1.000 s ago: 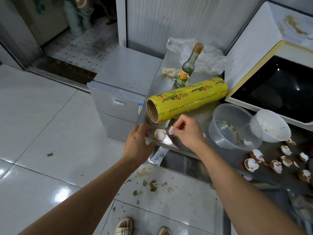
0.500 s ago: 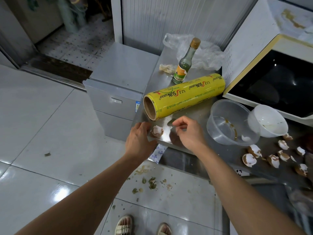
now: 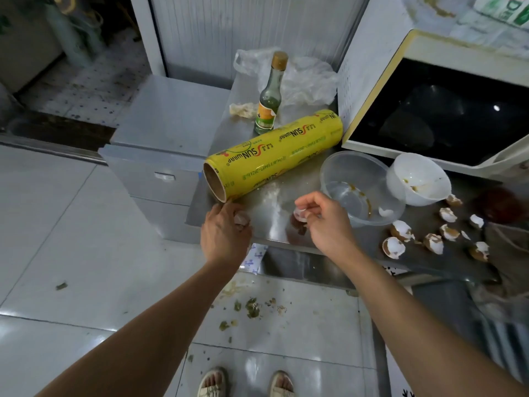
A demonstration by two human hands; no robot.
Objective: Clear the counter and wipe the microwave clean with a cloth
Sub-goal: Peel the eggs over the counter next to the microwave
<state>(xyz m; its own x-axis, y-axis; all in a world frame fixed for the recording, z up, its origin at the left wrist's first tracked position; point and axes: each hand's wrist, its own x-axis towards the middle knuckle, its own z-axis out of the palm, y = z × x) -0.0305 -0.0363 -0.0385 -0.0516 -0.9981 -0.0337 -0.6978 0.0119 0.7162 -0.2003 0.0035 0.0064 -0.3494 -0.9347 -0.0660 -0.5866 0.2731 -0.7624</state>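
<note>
While the microwave (image 3: 446, 110) at the upper right waits unwiped and no cloth shows, the clearing step is in hand: the left hand (image 3: 224, 233) curls its fingers around an eggshell piece (image 3: 241, 218) at the counter (image 3: 274, 222) edge, mid-frame. The right hand (image 3: 323, 222) pinches a shell fragment (image 3: 300, 214), and next the scattered eggshells (image 3: 435, 236) at right likely need gathering into the clear bowl (image 3: 359, 190)

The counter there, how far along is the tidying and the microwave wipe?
Early days. Nothing looks finished. In hand: the left hand cups an eggshell at the counter edge, and the right hand pinches another piece. Left: the scattered eggshells, two dirty bowls, the yellow wrap roll, the bottle and a plastic bag. The microwave looks unwiped; no cloth is in view.
</note>
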